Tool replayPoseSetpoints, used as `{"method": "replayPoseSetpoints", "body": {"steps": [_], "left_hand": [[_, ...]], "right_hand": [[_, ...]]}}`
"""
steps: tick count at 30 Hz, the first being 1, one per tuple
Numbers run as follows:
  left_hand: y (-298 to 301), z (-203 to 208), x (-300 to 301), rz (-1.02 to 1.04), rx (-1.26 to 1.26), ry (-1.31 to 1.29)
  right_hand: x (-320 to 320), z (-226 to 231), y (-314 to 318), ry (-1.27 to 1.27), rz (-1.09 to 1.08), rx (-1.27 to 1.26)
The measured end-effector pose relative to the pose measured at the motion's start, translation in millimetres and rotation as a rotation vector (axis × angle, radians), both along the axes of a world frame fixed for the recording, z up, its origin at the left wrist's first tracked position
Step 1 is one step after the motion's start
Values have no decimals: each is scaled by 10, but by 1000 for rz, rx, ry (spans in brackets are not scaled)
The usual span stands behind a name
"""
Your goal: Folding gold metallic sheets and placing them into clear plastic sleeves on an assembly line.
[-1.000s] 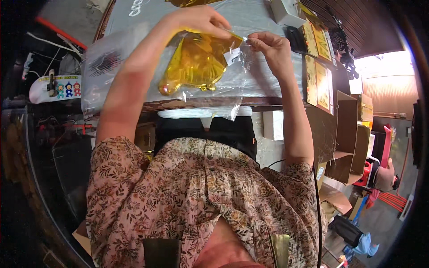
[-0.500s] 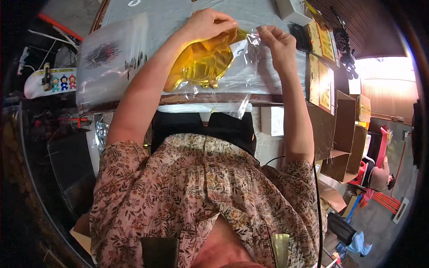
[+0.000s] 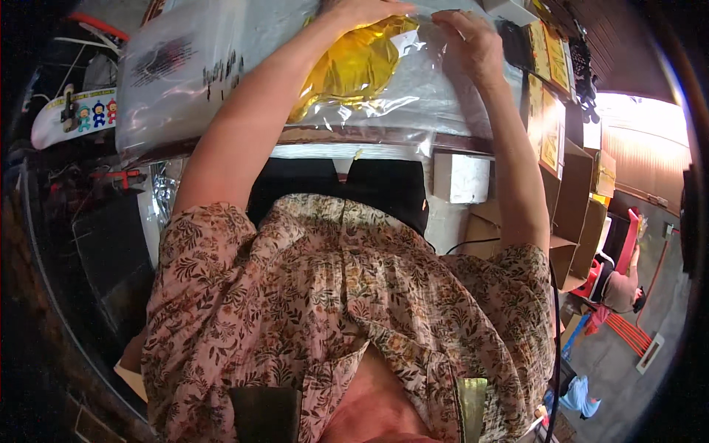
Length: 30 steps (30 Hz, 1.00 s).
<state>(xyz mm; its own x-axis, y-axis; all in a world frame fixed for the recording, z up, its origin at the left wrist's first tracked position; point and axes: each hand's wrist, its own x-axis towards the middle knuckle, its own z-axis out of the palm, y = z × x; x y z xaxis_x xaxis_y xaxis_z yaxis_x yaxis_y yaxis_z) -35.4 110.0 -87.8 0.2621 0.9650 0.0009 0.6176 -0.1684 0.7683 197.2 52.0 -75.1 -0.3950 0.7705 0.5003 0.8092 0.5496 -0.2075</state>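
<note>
A crumpled sheet of shiny gold foil (image 3: pixel 353 65), perhaps a flat foil balloon, lies on the table inside a clear plastic bag (image 3: pixel 425 81). A small white card (image 3: pixel 406 42) shows by its upper right corner. My left hand (image 3: pixel 367 10) is at the foil's far edge, partly cut off by the top of the picture. Its fingers point right and look closed on the bag's edge, though the grip is not fully visible. To the right, my right hand (image 3: pixel 475 40) hovers beside the bag with its fingers bent loosely and apart.
A large clear plastic sack (image 3: pixel 177 81) covers the table's left side. Yellow boxes (image 3: pixel 546 111) and open cardboard cartons (image 3: pixel 580 199) stand along the right. A white box (image 3: pixel 461 177) sits below the table edge. Farther right is another person (image 3: pixel 620 288).
The foil and both hands appear farther up in the picture. My right hand has loosened from its pinch on the clear bag, and the foil lies flatter.
</note>
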Motion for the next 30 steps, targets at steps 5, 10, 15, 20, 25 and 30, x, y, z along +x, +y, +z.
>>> {"method": "replayPoseSetpoints", "body": {"steps": [5,10,15,20,25,30], "left_hand": [[-90,46,64,67,124,75],[-64,-36,-33,44,109,67],[242,-272,-224,-91,-85,-300],[390,-89,-951,82,31,-137],[279,5,-1037,-172,73,68],[196,41,-1227,-309,-216,-656]], "right_hand": [[81,-109,157,-187,145,334],[-30,13,11,304,-145,-227],[12,-108,91,703,-36,-739],[67,-44,80,1007,-85,-784],[-11,16,109,1095,-62,-745],[-52,209,81,1190,40,-805]]}}
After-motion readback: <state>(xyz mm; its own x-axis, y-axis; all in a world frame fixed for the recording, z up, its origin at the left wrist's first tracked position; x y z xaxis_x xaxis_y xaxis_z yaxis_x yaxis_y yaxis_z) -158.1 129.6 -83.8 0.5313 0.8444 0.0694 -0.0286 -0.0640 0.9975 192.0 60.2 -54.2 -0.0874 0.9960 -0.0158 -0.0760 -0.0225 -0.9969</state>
